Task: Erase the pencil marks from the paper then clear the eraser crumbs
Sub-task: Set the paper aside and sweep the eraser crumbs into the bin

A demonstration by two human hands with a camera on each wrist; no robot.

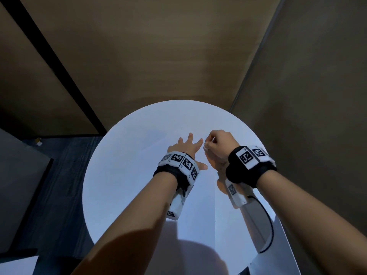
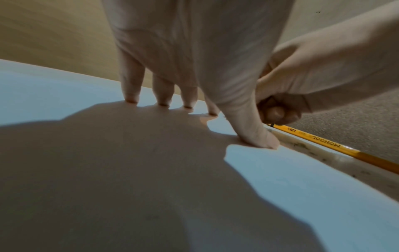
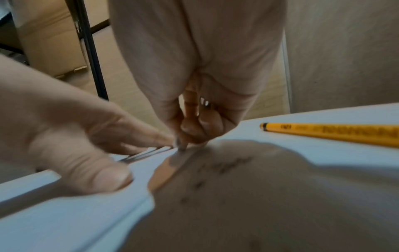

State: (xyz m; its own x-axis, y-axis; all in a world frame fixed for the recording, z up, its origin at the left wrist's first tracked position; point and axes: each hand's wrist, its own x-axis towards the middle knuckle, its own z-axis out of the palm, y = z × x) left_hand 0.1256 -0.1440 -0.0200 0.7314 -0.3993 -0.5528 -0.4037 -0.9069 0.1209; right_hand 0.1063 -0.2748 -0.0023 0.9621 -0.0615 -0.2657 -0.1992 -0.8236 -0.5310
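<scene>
At the round white table (image 1: 123, 175), I have my left hand (image 1: 186, 147) spread flat, fingertips (image 2: 131, 99) and thumb pinning the paper (image 3: 248, 196) near its edge. A sheet this thin should buckle or tear unless held close to the rubbing. My right hand (image 1: 220, 143) is curled tight, pinching what looks like a small eraser (image 3: 180, 145), tip on the paper beside grey pencil marks (image 3: 228, 165). A yellow pencil (image 3: 336, 133) lies just beyond.
</scene>
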